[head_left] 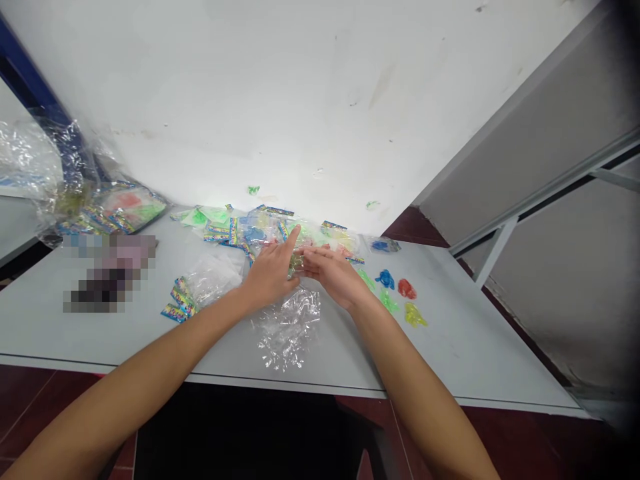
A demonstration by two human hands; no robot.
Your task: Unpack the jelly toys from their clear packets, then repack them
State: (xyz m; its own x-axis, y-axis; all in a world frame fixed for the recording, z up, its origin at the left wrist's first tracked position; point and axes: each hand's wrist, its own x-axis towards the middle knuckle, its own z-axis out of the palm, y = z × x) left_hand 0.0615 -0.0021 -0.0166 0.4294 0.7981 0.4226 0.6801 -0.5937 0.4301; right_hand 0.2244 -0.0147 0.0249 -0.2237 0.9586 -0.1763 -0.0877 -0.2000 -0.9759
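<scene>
Plastic packet between the fingers

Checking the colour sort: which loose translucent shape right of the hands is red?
The red shape, just right of the blue shape and above the yellow shape. It's the only red one among those loose pieces; the rest are green, blue or yellow.

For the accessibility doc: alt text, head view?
The left hand and right hand meet at a small clear packet on a grey table, among plastic bags with printed cards; loose translucent coloured shapes lie to the right.
</scene>
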